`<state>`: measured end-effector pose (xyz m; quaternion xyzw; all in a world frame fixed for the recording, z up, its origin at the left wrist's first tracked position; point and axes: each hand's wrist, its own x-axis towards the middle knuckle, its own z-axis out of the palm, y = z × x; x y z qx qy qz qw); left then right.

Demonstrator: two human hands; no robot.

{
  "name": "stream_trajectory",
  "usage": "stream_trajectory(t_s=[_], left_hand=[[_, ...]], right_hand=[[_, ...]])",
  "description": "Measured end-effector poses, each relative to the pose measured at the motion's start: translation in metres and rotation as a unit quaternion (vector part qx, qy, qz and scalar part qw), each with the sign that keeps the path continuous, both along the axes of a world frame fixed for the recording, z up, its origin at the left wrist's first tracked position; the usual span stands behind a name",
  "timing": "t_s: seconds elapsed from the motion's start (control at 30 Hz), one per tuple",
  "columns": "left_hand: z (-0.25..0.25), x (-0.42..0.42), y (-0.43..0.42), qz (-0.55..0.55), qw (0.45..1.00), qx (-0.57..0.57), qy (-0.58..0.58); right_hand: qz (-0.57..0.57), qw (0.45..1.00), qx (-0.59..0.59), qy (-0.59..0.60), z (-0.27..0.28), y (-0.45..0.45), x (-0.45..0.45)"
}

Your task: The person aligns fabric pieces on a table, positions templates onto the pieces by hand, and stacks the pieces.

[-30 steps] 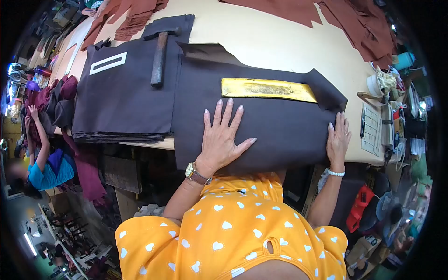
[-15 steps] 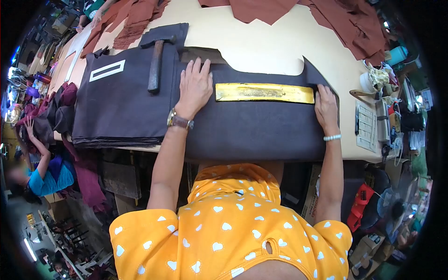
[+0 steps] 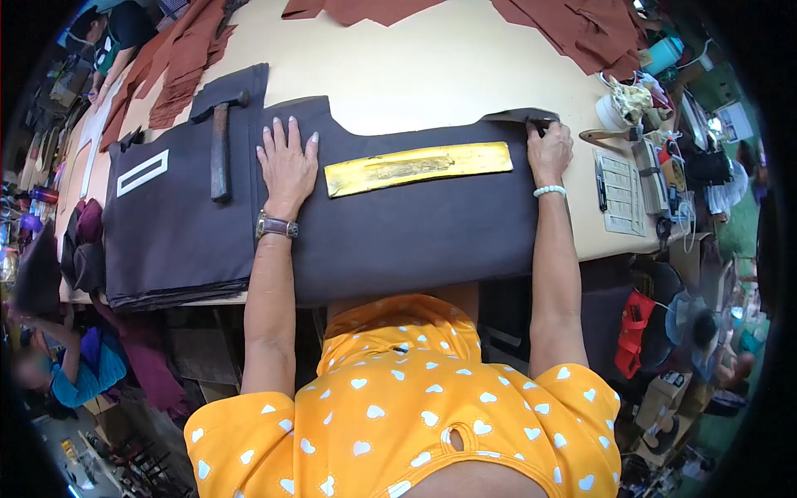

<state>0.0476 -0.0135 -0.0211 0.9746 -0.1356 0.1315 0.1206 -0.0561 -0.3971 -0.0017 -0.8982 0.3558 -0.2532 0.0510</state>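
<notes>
A dark brown-black fabric piece [image 3: 415,236] with a curved cut-out along its far edge lies on the table in front of me. My left hand [image 3: 286,170] rests flat on its left part, fingers spread. At the far right corner, my right hand [image 3: 550,153] has its fingers curled closed on the fabric edge, where a strip is turned over. Between my hands a yellow bar [image 3: 419,168] with a worn, darkened middle lies across the fabric. Left of my left hand, a hammer [image 3: 220,153] lies on a stack of similar dark pieces [image 3: 183,232].
A white rectangular frame [image 3: 143,173] lies on the stack. Rust-brown fabric pieces [image 3: 581,33] line the table's far side. On the right are a brush [image 3: 610,134], a white tub [image 3: 610,112] and a marked card [image 3: 621,192]. Other people work at the left.
The fabric's far left corner, folded up before, now lies flat under my left hand. My right hand has moved to the far right corner and closed on its edge. The view has shifted.
</notes>
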Motion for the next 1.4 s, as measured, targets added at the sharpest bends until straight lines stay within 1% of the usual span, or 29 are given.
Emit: stream_trajectory(t_s=[0.1, 0.13, 0.23, 0.27, 0.37, 0.5, 0.63, 0.7, 0.73, 0.83, 0.87, 0.93, 0.97, 1.0, 1.1, 1.23, 1.27, 1.4], left_hand=[[-0.002, 0.001, 0.001, 0.002, 1.0, 0.009, 0.002], [-0.001, 0.002, 0.001, 0.005, 0.999, 0.036, 0.014], [0.002, -0.004, -0.003, 0.005, 1.0, 0.008, -0.004], [0.001, -0.004, -0.004, 0.004, 1.0, 0.008, -0.006], [-0.001, -0.01, -0.008, -0.004, 1.0, 0.009, -0.018], [-0.002, -0.024, -0.015, -0.021, 1.0, 0.006, -0.02], [0.002, -0.025, -0.018, -0.009, 1.0, 0.005, -0.014], [0.006, -0.022, -0.017, 0.0, 0.999, 0.039, 0.007], [0.009, -0.022, -0.017, 0.003, 0.999, 0.043, 0.014], [0.014, -0.023, -0.017, 0.011, 0.998, 0.064, 0.019], [0.016, -0.022, -0.018, 0.01, 0.997, 0.071, 0.013], [0.017, -0.022, -0.018, 0.012, 0.996, 0.086, 0.003], [0.016, -0.02, -0.017, 0.0, 0.997, 0.075, -0.007], [0.014, -0.017, -0.017, -0.011, 0.998, 0.064, -0.018], [0.013, -0.008, -0.017, -0.053, 0.998, 0.017, -0.029], [0.014, -0.001, -0.019, -0.118, 0.993, -0.011, -0.029], [0.012, 0.002, -0.019, -0.118, 0.993, 0.007, -0.023], [0.006, 0.004, -0.015, -0.127, 0.992, -0.018, -0.014]], right_hand=[[0.02, 1.0, -0.006, 0.008, -0.003, -0.002, 0.006], [0.036, 0.999, -0.015, -0.029, -0.01, -0.008, 0.008], [0.056, 0.991, 0.073, -0.093, 0.009, 0.003, 0.001], [0.073, 0.993, 0.024, -0.093, 0.006, 0.0, -0.002], [0.074, 0.994, 0.035, -0.066, 0.007, -0.006, -0.014], [0.098, 0.993, 0.015, -0.058, 0.002, -0.018, -0.021], [0.123, 0.987, -0.082, -0.059, 0.002, -0.022, -0.018], [0.138, 0.975, -0.156, -0.081, 0.007, -0.023, -0.021], [0.123, 0.978, -0.148, -0.081, 0.009, -0.022, -0.026], [0.029, 0.986, -0.161, -0.041, 0.011, -0.039, -0.052], [-0.005, 0.989, -0.145, -0.023, 0.012, -0.043, -0.063], [-0.06, 0.987, -0.132, 0.065, 0.007, -0.054, -0.081], [-0.087, 0.982, -0.126, 0.109, 0.005, -0.058, -0.087], [-0.07, 0.984, -0.143, 0.081, 0.002, -0.061, -0.09], [-0.06, 0.992, -0.098, 0.042, 0.004, -0.072, -0.086], [-0.027, 0.992, -0.107, 0.066, 0.013, -0.079, -0.087], [-0.016, 0.99, -0.119, 0.079, 0.013, -0.081, -0.088], [0.002, 0.981, -0.129, 0.146, 0.013, -0.093, -0.087]])
